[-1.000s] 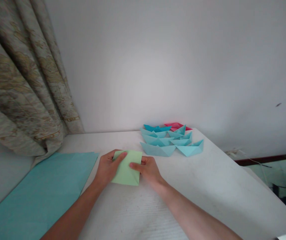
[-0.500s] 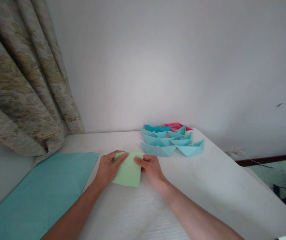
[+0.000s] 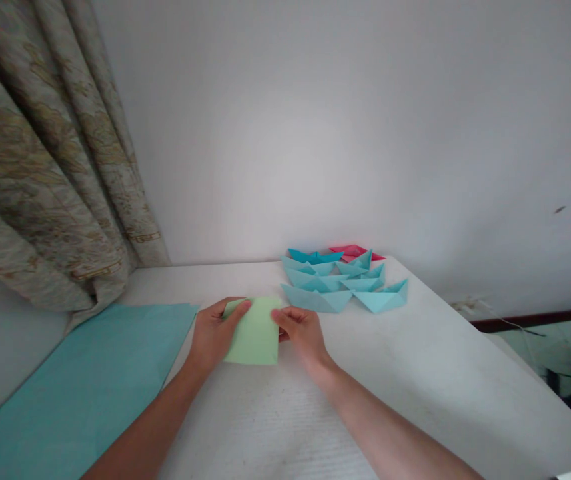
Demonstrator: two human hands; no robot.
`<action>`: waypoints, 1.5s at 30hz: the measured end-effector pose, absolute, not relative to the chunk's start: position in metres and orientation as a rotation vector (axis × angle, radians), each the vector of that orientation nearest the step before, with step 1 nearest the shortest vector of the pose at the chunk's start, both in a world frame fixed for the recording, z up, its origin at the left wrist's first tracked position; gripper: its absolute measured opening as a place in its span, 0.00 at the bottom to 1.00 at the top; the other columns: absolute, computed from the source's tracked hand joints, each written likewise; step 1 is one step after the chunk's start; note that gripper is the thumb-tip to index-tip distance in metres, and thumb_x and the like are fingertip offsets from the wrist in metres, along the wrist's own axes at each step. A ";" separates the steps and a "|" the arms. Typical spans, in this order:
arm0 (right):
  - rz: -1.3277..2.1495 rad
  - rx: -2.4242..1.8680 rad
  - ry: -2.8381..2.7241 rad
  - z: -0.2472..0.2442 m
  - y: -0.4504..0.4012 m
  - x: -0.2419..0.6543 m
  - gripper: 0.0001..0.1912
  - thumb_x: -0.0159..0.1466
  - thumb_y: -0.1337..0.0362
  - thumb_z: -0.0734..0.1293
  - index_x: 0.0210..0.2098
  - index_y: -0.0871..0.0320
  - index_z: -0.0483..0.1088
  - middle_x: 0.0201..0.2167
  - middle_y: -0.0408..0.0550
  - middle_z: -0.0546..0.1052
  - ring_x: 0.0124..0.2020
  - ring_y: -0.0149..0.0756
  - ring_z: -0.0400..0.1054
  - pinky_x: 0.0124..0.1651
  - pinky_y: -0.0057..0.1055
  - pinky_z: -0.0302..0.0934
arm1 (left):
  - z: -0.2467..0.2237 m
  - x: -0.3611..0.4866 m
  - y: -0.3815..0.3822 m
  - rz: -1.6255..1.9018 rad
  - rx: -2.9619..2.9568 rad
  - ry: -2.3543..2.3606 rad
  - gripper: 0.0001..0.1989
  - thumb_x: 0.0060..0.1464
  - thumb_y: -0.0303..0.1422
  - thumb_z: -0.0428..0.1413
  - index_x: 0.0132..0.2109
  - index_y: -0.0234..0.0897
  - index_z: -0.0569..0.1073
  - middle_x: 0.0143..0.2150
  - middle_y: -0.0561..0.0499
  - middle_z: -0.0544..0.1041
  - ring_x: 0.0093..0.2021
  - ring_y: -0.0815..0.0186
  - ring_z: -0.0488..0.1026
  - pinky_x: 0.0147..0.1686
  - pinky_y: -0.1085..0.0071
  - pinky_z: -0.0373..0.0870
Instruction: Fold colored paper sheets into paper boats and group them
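Observation:
A squarish piece of light green paper (image 3: 253,335) is held up between both hands, above the white table. My left hand (image 3: 214,331) grips its left side, thumb on the front face and fingers behind. On the right edge, my right hand (image 3: 301,329) pinches the paper near the top corner between thumb and fingers. The near face looks flat; whatever folds lie behind it are hidden.
Several folded paper boats (image 3: 316,297) in light blue stand at the table's back right, with a red paper boat (image 3: 355,253) behind them. Large teal paper (image 3: 90,373) covers the left side. A patterned curtain (image 3: 50,153) hangs at left; the white table (image 3: 390,373) ends at right.
The green paper has risen slightly and turned a little straighter. My right thumb has slid outward to the paper's right edge; my left hand keeps its hold.

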State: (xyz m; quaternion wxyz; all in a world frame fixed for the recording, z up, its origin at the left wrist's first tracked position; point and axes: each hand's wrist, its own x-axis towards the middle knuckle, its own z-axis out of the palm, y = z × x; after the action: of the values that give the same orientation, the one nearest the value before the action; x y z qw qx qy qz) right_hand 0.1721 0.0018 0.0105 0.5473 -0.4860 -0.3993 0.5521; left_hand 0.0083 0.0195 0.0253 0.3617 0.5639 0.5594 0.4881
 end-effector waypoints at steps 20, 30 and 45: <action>1.326 -1.129 -0.934 0.004 0.003 0.171 0.14 0.41 0.59 0.76 0.24 0.62 0.76 0.22 0.48 0.78 0.22 0.36 0.69 0.27 0.31 0.61 | 0.022 0.009 0.022 0.990 0.926 0.913 0.15 0.39 0.35 0.66 0.35 0.29 0.78 0.34 0.42 0.81 0.32 0.58 0.78 0.37 0.63 0.75; 1.334 -1.157 -1.015 0.005 0.001 0.169 0.14 0.42 0.59 0.76 0.24 0.61 0.75 0.21 0.46 0.77 0.22 0.35 0.69 0.26 0.30 0.62 | 0.019 0.007 0.022 1.027 1.091 1.085 0.16 0.39 0.38 0.65 0.33 0.28 0.79 0.30 0.43 0.81 0.27 0.59 0.77 0.29 0.67 0.73; 1.386 -1.130 -0.899 0.005 0.004 0.175 0.17 0.41 0.55 0.77 0.25 0.61 0.77 0.25 0.50 0.79 0.25 0.40 0.72 0.32 0.35 0.66 | 0.015 0.003 0.027 1.057 1.031 1.112 0.18 0.38 0.39 0.66 0.33 0.27 0.79 0.31 0.41 0.81 0.27 0.58 0.78 0.29 0.66 0.75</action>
State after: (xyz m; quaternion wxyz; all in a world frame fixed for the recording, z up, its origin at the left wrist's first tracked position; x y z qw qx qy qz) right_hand 0.1747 0.0045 0.0051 0.5396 -0.4752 -0.3782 0.5830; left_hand 0.0031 0.0270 0.0150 0.6022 0.4453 0.4803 0.4565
